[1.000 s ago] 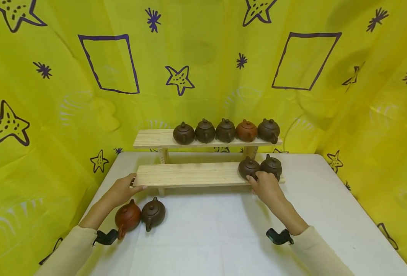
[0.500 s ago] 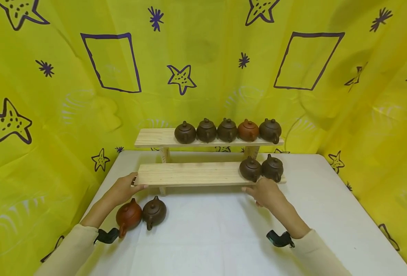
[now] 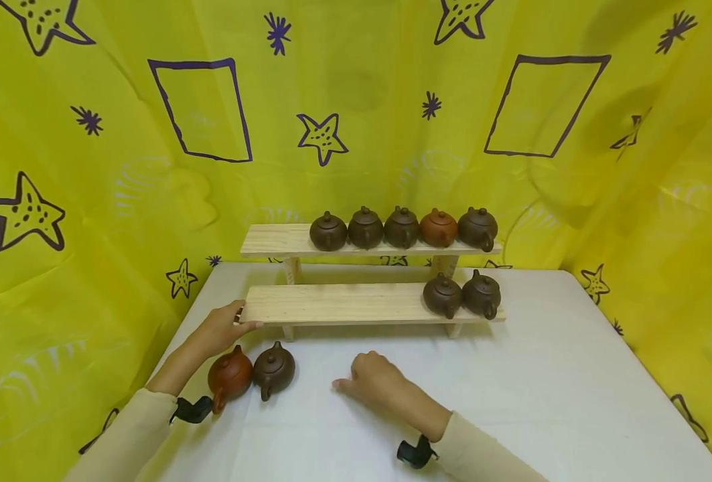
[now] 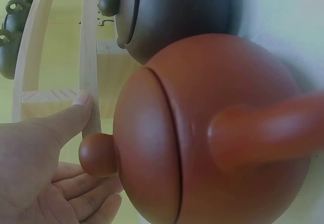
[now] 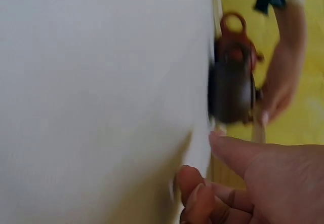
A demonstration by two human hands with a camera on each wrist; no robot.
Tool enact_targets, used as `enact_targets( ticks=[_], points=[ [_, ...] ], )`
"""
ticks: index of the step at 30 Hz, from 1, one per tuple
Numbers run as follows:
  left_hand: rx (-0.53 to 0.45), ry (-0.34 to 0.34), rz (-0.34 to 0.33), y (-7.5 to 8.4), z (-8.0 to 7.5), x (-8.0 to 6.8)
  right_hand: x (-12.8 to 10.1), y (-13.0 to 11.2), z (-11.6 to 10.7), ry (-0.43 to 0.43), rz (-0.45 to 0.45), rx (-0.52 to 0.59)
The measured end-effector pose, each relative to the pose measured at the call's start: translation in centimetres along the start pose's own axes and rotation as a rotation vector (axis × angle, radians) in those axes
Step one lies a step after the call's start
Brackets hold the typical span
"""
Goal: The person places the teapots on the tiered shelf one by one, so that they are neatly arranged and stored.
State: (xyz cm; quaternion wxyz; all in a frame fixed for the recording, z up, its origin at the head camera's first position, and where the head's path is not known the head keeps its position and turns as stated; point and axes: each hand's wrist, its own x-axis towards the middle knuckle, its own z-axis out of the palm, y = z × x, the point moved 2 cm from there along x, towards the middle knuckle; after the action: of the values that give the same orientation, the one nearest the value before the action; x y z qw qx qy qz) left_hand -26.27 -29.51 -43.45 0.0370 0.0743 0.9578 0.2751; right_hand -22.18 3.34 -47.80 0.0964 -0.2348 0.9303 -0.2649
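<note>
My left hand (image 3: 220, 331) holds the left end of the two-tier wooden shelf's lower board (image 3: 331, 304), the thumb along its front edge. Just in front of that hand, on the white table, stand a reddish-brown teapot (image 3: 230, 376) and a dark brown teapot (image 3: 274, 369), side by side. The reddish one fills much of the left wrist view and partly hides the fingers. My right hand (image 3: 380, 381) is over the table, right of those two teapots, thumb out and fingers loosely curled around nothing. At the lower board's right end sit two dark teapots, the left one (image 3: 443, 295) beside the other (image 3: 481, 294).
On the upper board (image 3: 274, 239) several teapots stand in a row, mostly dark, with one reddish teapot (image 3: 438, 228) second from the right. A yellow patterned curtain (image 3: 368, 140) surrounds the white table (image 3: 542, 375) at the back and sides.
My right hand has left the dark teapot on the lower board and swung left and toward me over the table. My left hand keeps its hold on the shelf end.
</note>
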Motion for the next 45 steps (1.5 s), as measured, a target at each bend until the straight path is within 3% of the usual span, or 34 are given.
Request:
enact_targets(
  ticks=[7, 15, 25, 33, 45],
  points=[
    [0.002, -0.002, 0.009, 0.2, 0.0, 0.1, 1.4, -6.2, 4.3, -0.063, -0.097, -0.002],
    [0.005, -0.008, 0.006, 0.4, 0.3, 0.3, 3.3, -9.2, 6.2, -0.007, -0.153, -0.028],
    [0.007, 0.002, 0.013, 0.6, 0.2, 0.1, 2.7, -9.0, 4.9, -0.013, -0.075, -0.118],
    [0.005, 0.001, 0.011, 0.6, 0.0, 0.0, 2.9, -9.1, 4.9, -0.005, -0.1, -0.232],
    [0.005, 0.001, 0.005, 0.2, 0.3, 0.1, 1.5, -6.8, 4.2, 0.038, -0.158, -0.139]
  ],
)
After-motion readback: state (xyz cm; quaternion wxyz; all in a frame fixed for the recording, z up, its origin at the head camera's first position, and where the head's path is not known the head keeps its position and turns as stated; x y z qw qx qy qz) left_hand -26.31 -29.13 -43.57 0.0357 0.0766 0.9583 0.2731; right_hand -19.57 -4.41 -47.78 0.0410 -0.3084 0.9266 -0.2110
